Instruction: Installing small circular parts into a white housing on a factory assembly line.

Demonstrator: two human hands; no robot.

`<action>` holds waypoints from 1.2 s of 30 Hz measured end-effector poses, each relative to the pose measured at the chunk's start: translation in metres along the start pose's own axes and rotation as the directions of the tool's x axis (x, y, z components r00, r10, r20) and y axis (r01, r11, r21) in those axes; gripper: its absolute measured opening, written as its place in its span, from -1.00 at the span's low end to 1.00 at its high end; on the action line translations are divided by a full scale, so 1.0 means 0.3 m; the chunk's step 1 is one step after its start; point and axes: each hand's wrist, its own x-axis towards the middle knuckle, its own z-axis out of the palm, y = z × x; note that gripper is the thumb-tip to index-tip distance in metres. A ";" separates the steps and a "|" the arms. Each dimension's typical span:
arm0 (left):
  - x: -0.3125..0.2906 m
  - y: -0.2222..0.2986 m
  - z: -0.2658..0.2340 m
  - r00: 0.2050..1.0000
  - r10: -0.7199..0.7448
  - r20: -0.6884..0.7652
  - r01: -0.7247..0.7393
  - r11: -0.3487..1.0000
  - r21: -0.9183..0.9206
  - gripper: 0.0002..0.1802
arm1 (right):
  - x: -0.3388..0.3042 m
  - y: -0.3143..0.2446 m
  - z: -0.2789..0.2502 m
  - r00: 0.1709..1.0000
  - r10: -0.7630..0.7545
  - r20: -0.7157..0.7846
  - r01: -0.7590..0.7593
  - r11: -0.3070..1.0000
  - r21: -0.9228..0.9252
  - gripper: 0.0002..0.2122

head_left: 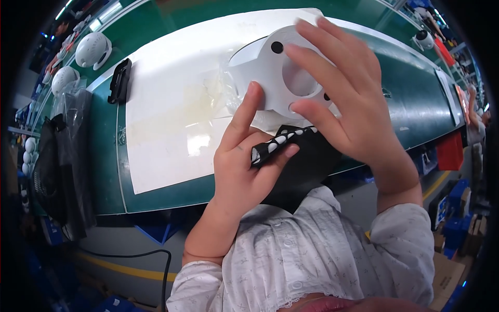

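Observation:
A white curved plastic housing (265, 73) with a large round opening lies on the white board in front of me. One round black pad (277, 47) sits on its upper face, and another (327, 96) shows partly at its lower right. My left hand (234, 169) grips a black sheet (306, 169) with white round spots along its folded edge; its index fingertip rests against the housing. Over the housing's right side, my right hand (358, 99) has its fingers spread, index fingertip close to the upper pad. Whether anything small clings to that fingertip, I cannot tell.
Clear plastic wrap (226, 91) lies beside the housing on the white board (166, 135). A black bracket (120, 81) rests at the board's left edge. White rounded devices (93, 50) stand at far left, above a dark bagged bundle (75, 151). A red bin (449, 151) hangs at right.

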 end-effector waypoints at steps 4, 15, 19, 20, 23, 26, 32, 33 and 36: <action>0.009 -0.002 0.007 1.000 -0.001 -0.006 0.001 0.998 -0.061 -0.80 | -0.090 -0.008 -0.025 0.999 0.045 -0.015 -0.038 0.949 0.312 -0.72; -0.040 -0.015 -0.005 0.998 0.061 -0.017 -0.061 0.998 -0.035 -0.79 | -0.140 -0.090 -0.020 0.992 0.107 0.068 -0.126 0.899 0.419 -0.90; -0.038 -0.006 0.000 0.997 0.073 -0.002 -0.073 0.997 -0.010 -0.79 | -0.105 -0.053 0.000 0.980 0.195 -0.048 -0.160 0.903 0.400 -0.90; -0.039 -0.004 0.003 0.999 0.048 -0.007 -0.048 0.998 -0.043 -0.80 | -0.095 -0.056 0.000 0.982 0.191 -0.006 -0.174 0.905 0.388 -0.93; -0.040 -0.018 -0.007 0.999 0.052 0.002 -0.052 0.998 -0.039 -0.81 | -0.044 -0.106 -0.003 0.964 0.229 0.132 -0.264 0.836 0.481 -0.95; -0.036 -0.009 -0.005 0.998 0.063 0.007 -0.063 0.998 -0.016 -0.81 | -0.052 -0.090 -0.006 0.974 0.192 0.117 -0.224 0.879 0.421 -0.97; -0.008 -0.004 0.015 0.996 0.085 -0.010 -0.085 0.995 0.061 -0.80 | -0.091 -0.041 -0.021 0.988 0.053 0.146 -0.063 0.996 0.068 -0.84; -0.004 -0.005 0.018 0.997 0.080 -0.011 -0.079 0.995 0.065 -0.80 | -0.099 -0.039 -0.027 0.988 0.051 0.147 -0.062 0.995 0.074 -0.84; 0.007 -0.002 0.027 0.998 0.059 -0.023 -0.057 0.995 0.076 -0.79 | -0.104 -0.013 -0.031 0.975 -0.018 0.219 0.020 1.000 -0.010 -0.73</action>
